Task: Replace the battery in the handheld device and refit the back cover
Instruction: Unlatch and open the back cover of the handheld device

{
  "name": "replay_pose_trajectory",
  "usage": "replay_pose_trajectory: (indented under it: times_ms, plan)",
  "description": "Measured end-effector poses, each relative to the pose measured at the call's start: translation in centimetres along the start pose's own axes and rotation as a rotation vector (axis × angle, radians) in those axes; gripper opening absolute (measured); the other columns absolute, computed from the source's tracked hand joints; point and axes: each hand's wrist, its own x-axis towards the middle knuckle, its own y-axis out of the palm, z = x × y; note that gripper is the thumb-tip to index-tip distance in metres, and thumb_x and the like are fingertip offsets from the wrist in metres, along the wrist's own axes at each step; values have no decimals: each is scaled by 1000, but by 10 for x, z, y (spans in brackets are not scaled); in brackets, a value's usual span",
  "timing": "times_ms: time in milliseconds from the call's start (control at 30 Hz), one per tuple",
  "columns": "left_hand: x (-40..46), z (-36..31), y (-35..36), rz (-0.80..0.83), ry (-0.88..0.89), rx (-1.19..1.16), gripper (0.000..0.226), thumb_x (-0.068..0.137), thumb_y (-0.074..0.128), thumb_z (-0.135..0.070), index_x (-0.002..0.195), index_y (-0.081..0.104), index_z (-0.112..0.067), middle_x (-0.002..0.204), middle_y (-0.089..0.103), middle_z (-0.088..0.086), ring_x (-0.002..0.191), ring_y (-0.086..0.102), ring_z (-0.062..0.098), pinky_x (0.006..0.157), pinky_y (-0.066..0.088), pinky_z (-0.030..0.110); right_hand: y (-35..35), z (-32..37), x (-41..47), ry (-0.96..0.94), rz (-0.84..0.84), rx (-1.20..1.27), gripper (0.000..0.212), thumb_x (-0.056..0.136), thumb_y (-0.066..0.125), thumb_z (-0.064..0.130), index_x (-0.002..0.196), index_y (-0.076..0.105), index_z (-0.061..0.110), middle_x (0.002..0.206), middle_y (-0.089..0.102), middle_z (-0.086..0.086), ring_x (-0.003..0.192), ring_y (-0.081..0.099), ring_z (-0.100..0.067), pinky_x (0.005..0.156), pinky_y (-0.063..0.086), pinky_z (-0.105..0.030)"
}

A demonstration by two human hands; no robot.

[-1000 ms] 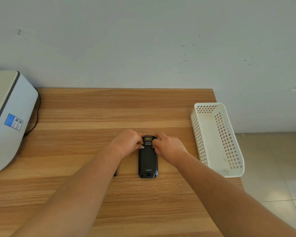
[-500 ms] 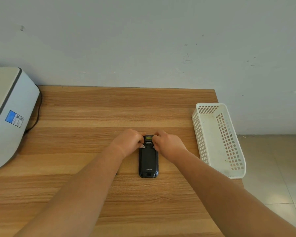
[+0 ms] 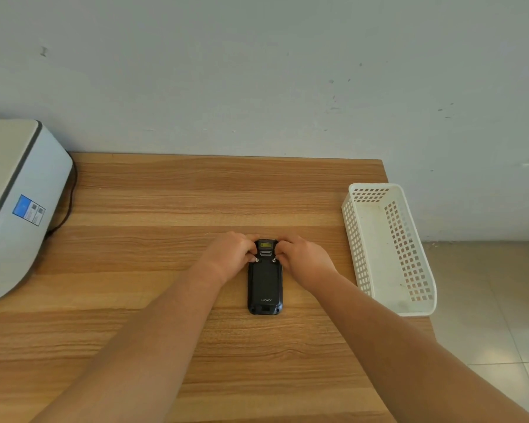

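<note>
A pale grey-white wall (image 3: 257, 71) fills the upper part of the view, scuffed with small dark marks, most of them toward the right; at the lower right a floor of light tiles (image 3: 495, 315) shows beyond the table's edge. The wooden table (image 3: 165, 209) has a striped brown grain running left to right and its far edge meets the wall; its right edge falls away beside the tiles.

On the table's left end sits a large white machine (image 3: 13, 209) with a dark seam and a blue label on its side; a dark cable (image 3: 69, 206) curves down behind it onto the wood. At the right end stands a white perforated plastic basket (image 3: 355, 239), long side running away from the person, its near corner hanging slightly past the table edge; only a few faint smudges show on its floor.

Two bare forearms reach in from the bottom corners and meet near the middle; between them lies the handheld device (image 3: 264, 282), black, face down, flat on the wood, its back cover (image 3: 264, 279) in place and lettered near the lower end; a small yellowish window shows at its far end. The left hand (image 3: 229, 257) and the right hand (image 3: 303, 259) are curled closed around the device's top corners, thumbs pressing on two small silver latches at the cover's upper edge.
</note>
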Motion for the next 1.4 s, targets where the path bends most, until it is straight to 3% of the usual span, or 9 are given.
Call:
replay_pose_trajectory:
  times_ms: [133,300,533,967,1267,1400]
  plan:
    - [-11,-2,7,-30,-24,-27,31,98,55,-20,128,63,-16,153,39,-8,133,46,17,112,35,36,1,7,-7,103,-65,133,21,98,50,25,113,63,18,116,61,4,98,59,-18,76,49,-29]
    - [-38,-4,17,-145,-73,-100,35,96,55,-33,128,61,-21,143,50,-8,129,47,14,107,41,34,7,15,-20,170,-31,216,28,94,57,29,120,60,21,130,51,6,122,44,-15,94,49,-33]
    - [-67,-18,26,-20,-192,103,73,78,52,-72,129,49,-21,128,51,-3,121,44,18,106,36,36,8,31,-20,215,37,238,41,92,58,39,129,55,23,132,42,2,128,34,-15,100,46,-36]
    - [-66,-16,39,-23,-194,110,76,70,53,-78,126,50,-26,124,52,-4,122,43,19,105,35,39,8,47,-9,326,98,188,53,83,64,47,126,51,19,131,37,-3,126,33,-22,96,47,-39]
    - [-65,-17,38,-25,-182,108,74,71,54,-77,125,51,-26,124,52,-4,121,43,19,104,35,38,7,49,-7,355,101,215,50,83,66,43,125,52,18,131,37,-3,123,38,-21,94,48,-38]
    - [-65,-16,39,-30,-181,111,75,71,53,-77,126,51,-25,125,52,-4,122,43,19,105,35,39,6,49,-8,353,91,215,39,84,65,42,112,56,17,127,39,-2,120,39,-20,93,48,-36]
